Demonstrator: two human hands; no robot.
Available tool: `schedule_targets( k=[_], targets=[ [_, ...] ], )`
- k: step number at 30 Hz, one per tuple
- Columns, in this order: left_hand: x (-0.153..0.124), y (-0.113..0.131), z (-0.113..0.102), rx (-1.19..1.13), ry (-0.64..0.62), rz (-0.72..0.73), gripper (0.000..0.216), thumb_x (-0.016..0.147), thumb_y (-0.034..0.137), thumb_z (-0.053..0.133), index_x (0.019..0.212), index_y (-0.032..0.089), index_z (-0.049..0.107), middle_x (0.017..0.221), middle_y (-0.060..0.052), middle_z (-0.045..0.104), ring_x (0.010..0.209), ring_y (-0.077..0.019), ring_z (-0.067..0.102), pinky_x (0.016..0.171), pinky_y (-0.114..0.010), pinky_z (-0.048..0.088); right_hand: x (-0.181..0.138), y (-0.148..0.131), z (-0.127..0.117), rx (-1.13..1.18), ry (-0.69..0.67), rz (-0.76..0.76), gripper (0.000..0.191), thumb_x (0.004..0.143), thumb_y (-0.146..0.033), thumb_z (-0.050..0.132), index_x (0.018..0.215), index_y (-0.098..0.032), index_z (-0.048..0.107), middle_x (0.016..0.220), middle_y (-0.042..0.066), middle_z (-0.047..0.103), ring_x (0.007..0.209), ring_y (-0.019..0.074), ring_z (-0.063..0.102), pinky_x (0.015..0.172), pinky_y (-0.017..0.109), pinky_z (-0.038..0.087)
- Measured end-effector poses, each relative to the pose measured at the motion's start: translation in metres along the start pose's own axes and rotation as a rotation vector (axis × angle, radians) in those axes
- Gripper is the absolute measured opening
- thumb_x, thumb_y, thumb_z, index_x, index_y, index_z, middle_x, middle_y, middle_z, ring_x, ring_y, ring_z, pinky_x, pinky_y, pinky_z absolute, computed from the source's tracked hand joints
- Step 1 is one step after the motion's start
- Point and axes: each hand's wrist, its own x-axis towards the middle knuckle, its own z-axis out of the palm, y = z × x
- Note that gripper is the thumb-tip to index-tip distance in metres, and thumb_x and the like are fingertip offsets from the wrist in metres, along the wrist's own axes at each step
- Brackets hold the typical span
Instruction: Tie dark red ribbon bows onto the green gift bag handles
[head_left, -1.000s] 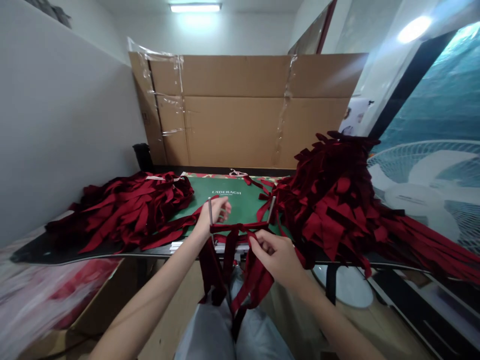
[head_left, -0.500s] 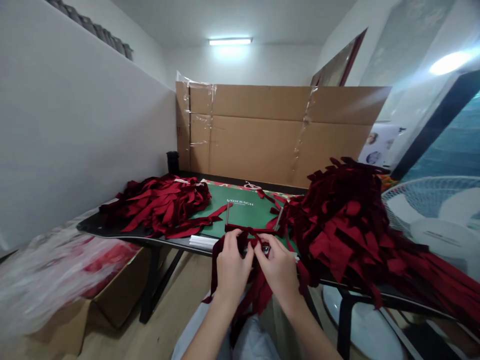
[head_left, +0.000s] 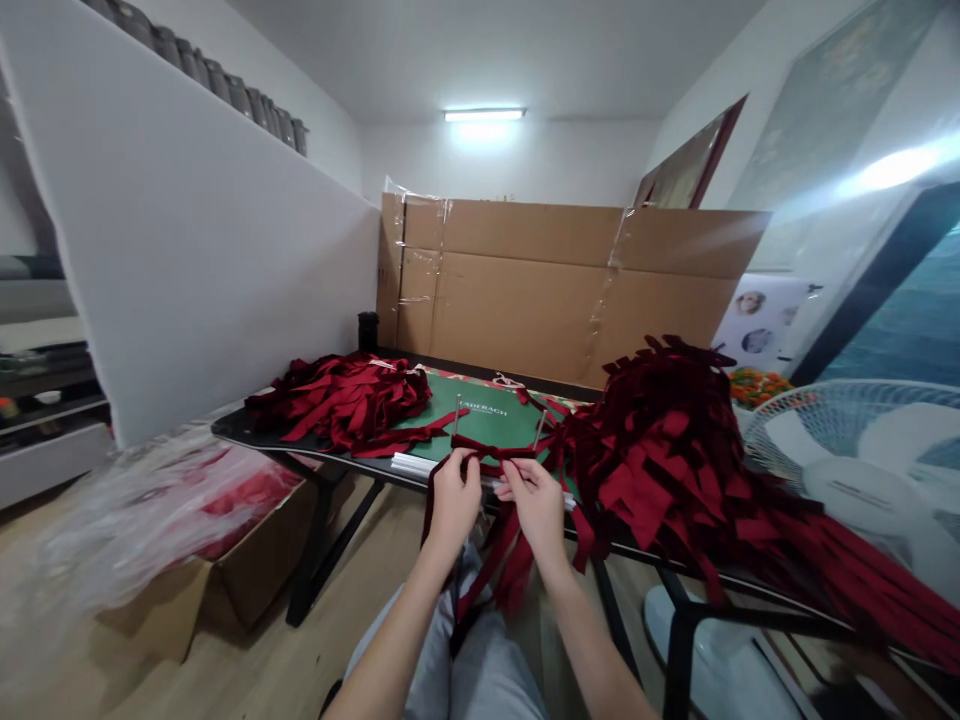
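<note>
— Left hand [head_left: 453,507]?

— Closed. Fingers [head_left: 466,468] pinching a red ribbon [head_left: 487,449], tight, just over the table edge.

— Right hand [head_left: 537,510]?

— Closed too. Thumb and fingers [head_left: 517,478] on the same red ribbon, just beside the left hand, not touching it.

— Red ribbon where?

— Across two thin metal rods [head_left: 456,418], from one to the other, above a green board [head_left: 484,412] with white letters. Long red ends hanging down past the table [head_left: 247,432], over gray pants [head_left: 480,650].

— Rods standing how?

— Up, with a small tilt, one on each side of the hands.

— What else on the table?

— A big pile of red ribbons [head_left: 337,405] on the left. A bigger, taller pile [head_left: 660,460] on the right, with ends falling off the edge. White sticks [head_left: 411,465] right by the hands, at the front of the green board.

— Behind all that?

— A wide cardboard sheet [head_left: 540,295], standing up, with clear tape on it.

— Off to the sides?

— On the right, a white fan [head_left: 840,440]. On the left, down on the floor, a brown box [head_left: 255,560] and shiny plastic [head_left: 142,530].
</note>
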Motion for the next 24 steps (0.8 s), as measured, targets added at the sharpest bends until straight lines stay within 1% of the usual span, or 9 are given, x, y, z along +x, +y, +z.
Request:
schedule_targets(
  k=[3,5,9,12,14,16,17,20,24],
  targets=[
    [0.0,0.002,0.0,0.009,-0.007,0.006,0.02,0.086,0.03,0.047,0.08,0.018,0.061,0.075,-0.002,0.065,0.069,-0.0164,0.058,0.067,-0.026,0.042,-0.001,0.002,0.004,-0.014,0.029,-0.02,0.042,0.067,-0.056,0.066,0.075,-0.015,0.06,0.052,-0.001,0.059,0.043,0.0155,0.058,0.041,0.025,0.048],
    [0.0,0.003,0.0,-0.007,-0.029,0.007,0.023,0.085,0.033,0.048,0.075,0.017,0.061,0.073,-0.002,0.065,0.069,-0.0166,0.058,0.067,-0.025,0.041,-0.002,0.006,0.006,-0.017,0.04,-0.028,0.043,0.068,-0.058,0.064,0.076,-0.015,0.06,0.051,-0.001,0.058,0.042,0.0152,0.057,0.04,0.024,0.047],
    [-0.006,0.002,-0.003,-0.054,-0.123,-0.052,0.03,0.085,0.037,0.045,0.076,0.017,0.064,0.072,-0.003,0.067,0.07,-0.0179,0.06,0.067,-0.026,0.042,-0.006,0.016,0.009,-0.032,0.036,-0.025,0.046,0.072,-0.059,0.058,0.081,-0.015,0.061,0.056,0.001,0.06,0.039,0.0138,0.055,0.036,0.022,0.043],
    [-0.013,-0.001,-0.014,-0.033,-0.211,-0.111,0.031,0.084,0.034,0.043,0.079,0.016,0.068,0.075,-0.005,0.07,0.072,-0.0188,0.062,0.069,-0.026,0.043,-0.015,0.024,0.008,-0.062,0.013,-0.002,0.045,0.075,-0.059,0.055,0.084,-0.015,0.063,0.068,0.005,0.067,0.035,0.0119,0.053,0.031,0.02,0.036],
    [-0.019,-0.005,-0.024,0.006,-0.227,-0.143,0.03,0.081,0.029,0.044,0.077,0.015,0.07,0.077,-0.006,0.071,0.073,-0.0203,0.062,0.07,-0.028,0.043,-0.026,0.031,0.004,-0.086,-0.008,0.017,0.043,0.076,-0.057,0.055,0.082,-0.015,0.064,0.063,0.005,0.067,0.032,0.0112,0.051,0.03,0.02,0.033],
    [-0.027,-0.011,-0.036,0.043,-0.222,-0.157,0.029,0.079,0.027,0.046,0.075,0.014,0.072,0.076,-0.007,0.072,0.073,-0.0217,0.062,0.069,-0.028,0.042,-0.038,0.038,0.0,-0.101,-0.034,0.04,0.043,0.077,-0.057,0.056,0.079,-0.015,0.064,0.056,0.003,0.064,0.029,0.0109,0.048,0.029,0.02,0.03],
    [-0.031,-0.016,-0.041,0.06,-0.234,-0.163,0.029,0.079,0.029,0.047,0.075,0.014,0.072,0.074,-0.007,0.071,0.071,-0.0217,0.061,0.067,-0.028,0.041,-0.045,0.042,-0.003,-0.102,-0.048,0.052,0.044,0.076,-0.057,0.056,0.078,-0.014,0.064,0.056,0.004,0.065,0.029,0.0108,0.048,0.029,0.019,0.029],
    [-0.047,-0.032,-0.051,0.063,-0.314,-0.191,0.035,0.08,0.042,0.051,0.074,0.015,0.073,0.065,-0.005,0.068,0.062,-0.019,0.057,0.058,-0.026,0.038,-0.064,0.056,-0.01,-0.078,-0.089,0.099,0.046,0.073,-0.059,0.057,0.079,-0.014,0.063,0.071,0.007,0.069,0.03,0.01,0.049,0.027,0.019,0.026],
    [-0.073,-0.054,-0.053,-0.037,-0.404,-0.242,0.045,0.077,0.053,0.054,0.07,0.012,0.072,0.057,-0.002,0.06,0.053,-0.0141,0.049,0.053,-0.023,0.035,-0.088,0.078,-0.015,-0.035,-0.102,0.18,0.051,0.066,-0.064,0.062,0.074,-0.013,0.061,0.072,0.008,0.068,0.029,0.0101,0.049,0.026,0.019,0.023]
  ],
)
